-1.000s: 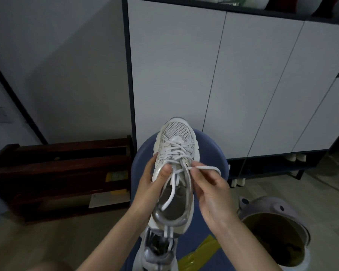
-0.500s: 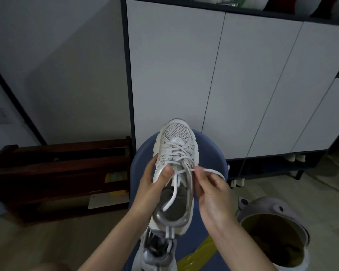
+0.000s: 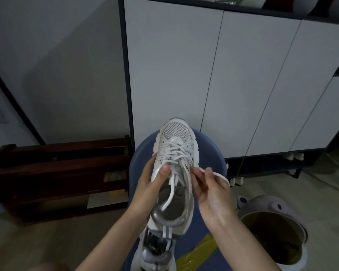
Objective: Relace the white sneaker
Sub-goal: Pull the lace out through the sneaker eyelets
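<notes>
Bin (image 3: 270, 208) beside stool (image 3: 209, 153) (second sneaker (image 3: 155, 251) below)

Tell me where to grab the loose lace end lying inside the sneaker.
Pinch the loose lace end near its tip, coming from above through the sneaker opening. It lies free inside the shoe, and the left hand already steadies the collar.

The room is dim and grey, lit softly from above and ahead, where the white cabinet doors (image 3: 213, 79) are brightest. The left wall (image 3: 57, 65) falls into shadow. Straight lines bow at the frame edges. Detail is soft and slightly smeared throughout.
</notes>
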